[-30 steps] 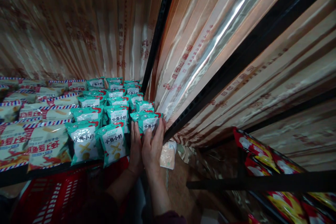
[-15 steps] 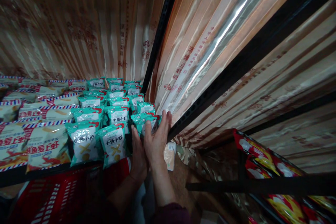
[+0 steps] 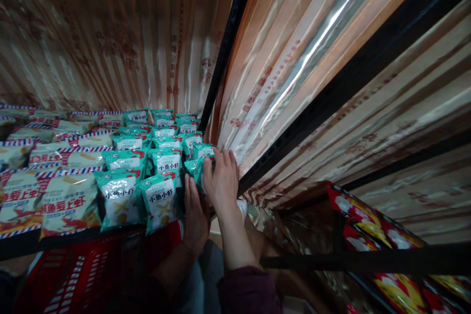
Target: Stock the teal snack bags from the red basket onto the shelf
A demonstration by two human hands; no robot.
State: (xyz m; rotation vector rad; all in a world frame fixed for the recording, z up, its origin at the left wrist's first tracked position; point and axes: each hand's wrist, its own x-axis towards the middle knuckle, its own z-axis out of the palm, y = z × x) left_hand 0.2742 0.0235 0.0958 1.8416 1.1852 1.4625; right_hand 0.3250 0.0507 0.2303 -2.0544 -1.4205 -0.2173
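Teal snack bags (image 3: 161, 202) stand in rows on a shelf, their fronts showing a white panel and a yellow cross-shaped snack. My left hand (image 3: 196, 218) is upright with fingers stretched, close by the right side of the front teal bag; whether it touches is unclear. At the row's right end, my right hand (image 3: 223, 181) reaches over a teal bag (image 3: 195, 169) and covers part of it. Its fingers look extended along the bag's right side, with the thumb in front. Neither hand visibly lifts anything.
Cream snack bags (image 3: 69, 203) with striped edges fill the shelf's left. Below sits a red plastic basket (image 3: 73, 274). A black metal post (image 3: 279, 149) slants past my right hand. Red and yellow packets (image 3: 362, 216) lie at right. Pleated printed sheeting (image 3: 121, 34) hangs behind.
My right hand has shifted slightly up and right, turning more palm-down over the end teal bag. The gap between my hands has widened, while my left hand has barely moved.
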